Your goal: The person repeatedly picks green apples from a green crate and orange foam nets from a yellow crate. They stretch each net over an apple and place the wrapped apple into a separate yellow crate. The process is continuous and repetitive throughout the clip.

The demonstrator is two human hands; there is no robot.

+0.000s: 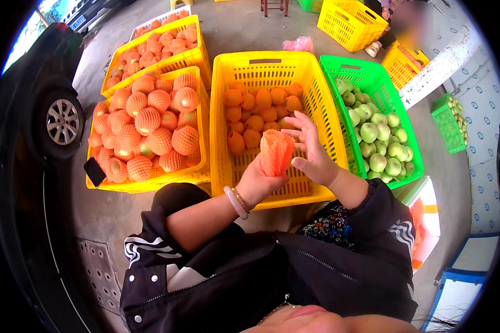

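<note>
My left hand (259, 182) is closed around a bundle of orange foam net sleeves (276, 154), which stands upright in it. To the right of the bundle, my right hand (315, 152) has its fingers spread, the tips close to the sleeves; whether they touch I cannot tell. Both hands are over the near half of a yellow crate (333, 150). In the crate's far part lie several fruits in orange foam nets (263, 99). Beside it on the right, a green crate (353, 62) holds bare green fruits (384, 132).
At the left, yellow crates (204, 89) are heaped with netted round fruits (148, 120); a dark phone-like slab (94, 172) rests on a near corner. A black car (33, 183) stands further left. A white pole (439, 69) slants at the right. Another person sits at the back right.
</note>
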